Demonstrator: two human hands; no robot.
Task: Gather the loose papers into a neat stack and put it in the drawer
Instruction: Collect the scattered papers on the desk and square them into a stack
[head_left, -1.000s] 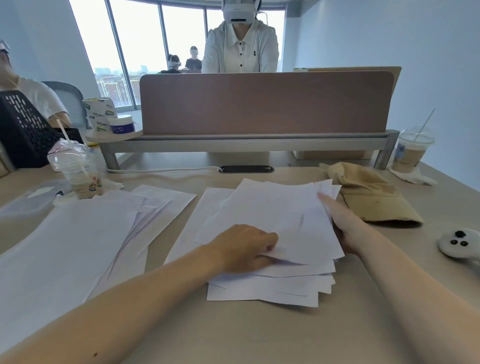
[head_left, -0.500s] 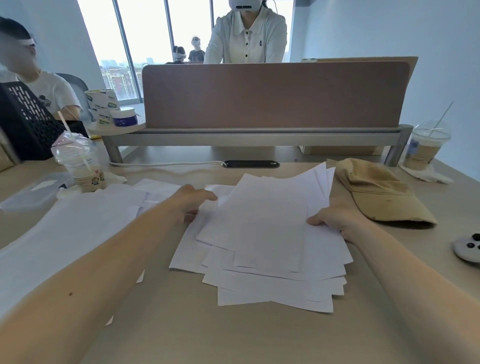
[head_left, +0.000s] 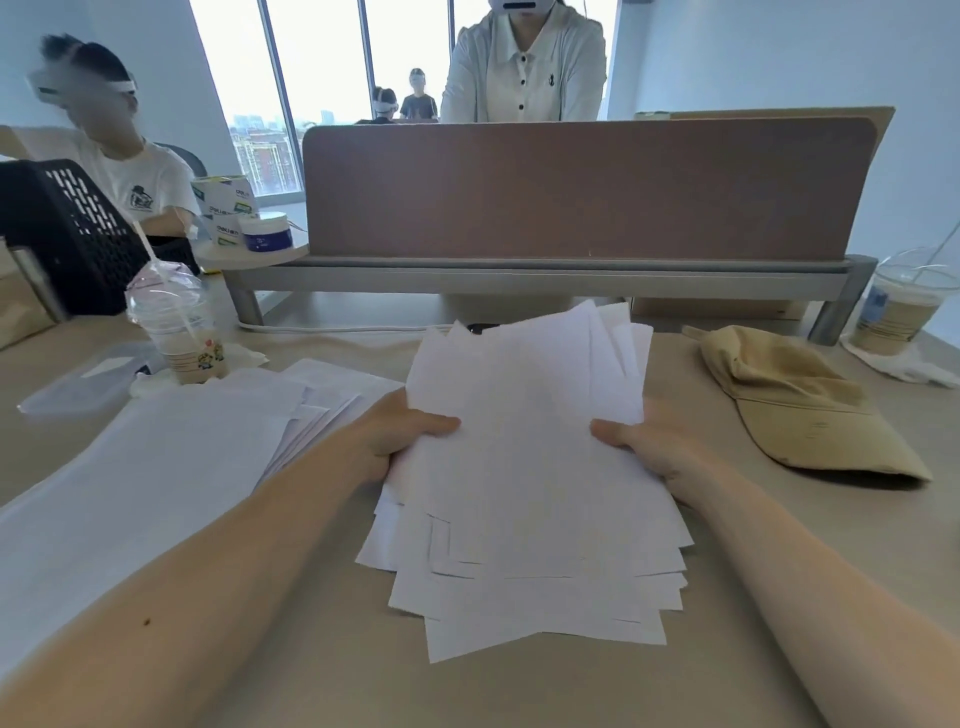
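Left hand (head_left: 395, 436) – right hand (head_left: 652, 441) | both pinch paper stack (head_left: 524, 467) between them

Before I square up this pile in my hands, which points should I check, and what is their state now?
1. Left hand grips the left edge of the pile: ok.
2. Right hand grips its right edge: ok.
3. Pile edges aligned: not ok, the sheets fan out at the corners.
4. All papers gathered: not ok, loose sheets lie on the desk at left.
5. Cap apart from the pile: ok.
6. Drawer open: cannot tell, not in view.
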